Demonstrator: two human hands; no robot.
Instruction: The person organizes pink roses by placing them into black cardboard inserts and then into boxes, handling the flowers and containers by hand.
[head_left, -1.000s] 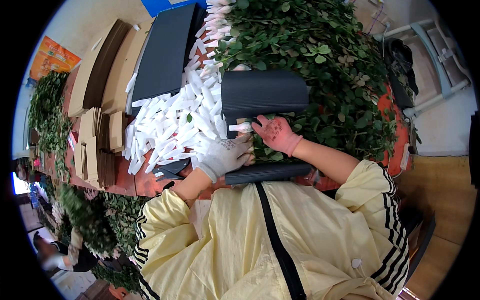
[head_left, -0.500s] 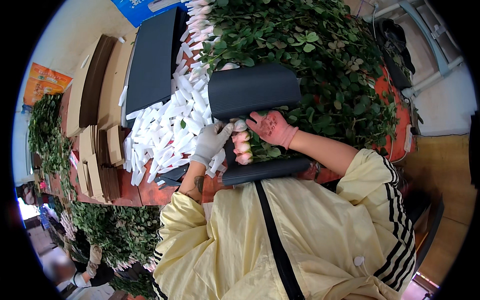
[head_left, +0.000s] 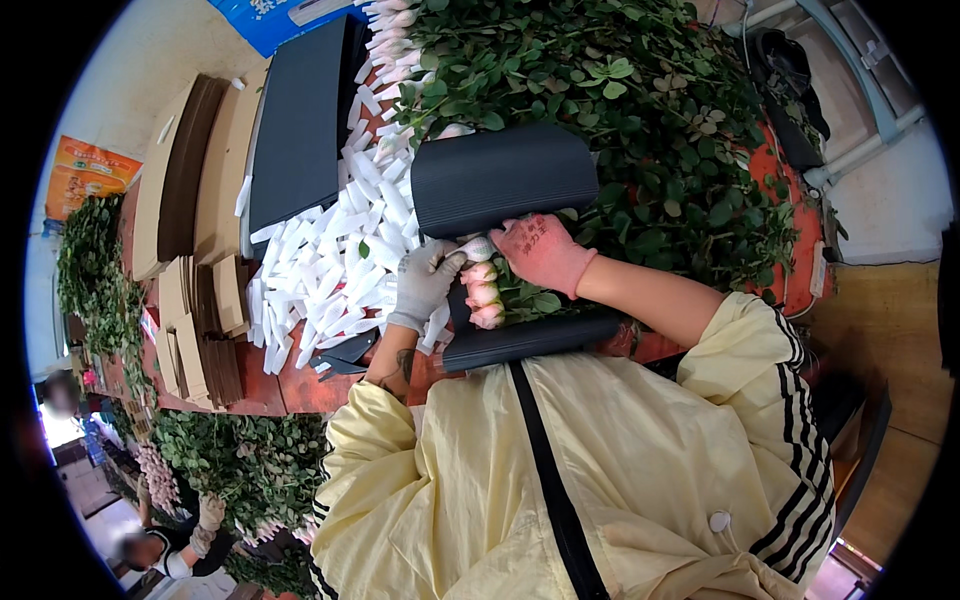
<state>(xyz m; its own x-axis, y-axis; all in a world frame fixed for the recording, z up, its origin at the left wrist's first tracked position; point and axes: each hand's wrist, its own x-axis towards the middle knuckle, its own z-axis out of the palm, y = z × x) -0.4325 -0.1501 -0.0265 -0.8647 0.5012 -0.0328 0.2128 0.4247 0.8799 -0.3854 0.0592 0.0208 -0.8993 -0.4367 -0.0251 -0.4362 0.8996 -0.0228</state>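
My left hand, in a pale grey glove, is closed with thumb and forefinger at the left end of a rose bud in a white net sleeve. From the other side my right hand, in a pink glove, curls its fingers at the bud's stem end; the stem itself is hidden. Just below the bud, several pink roses lie in a row with leafy stems toward the right. They rest on a black corrugated sheet, whose far flap bends up beyond my hands.
White sleeves lie heaped left of my hands. Cardboard pieces and a dark board stand farther left. Leafy rose stems cover the table's far right. A black tool lies near the front edge. Another person works at lower left.
My right hand has closed its fingers more and shifted slightly beside the netted bud. The bud shows more clearly between my hands. The person at lower left has moved.
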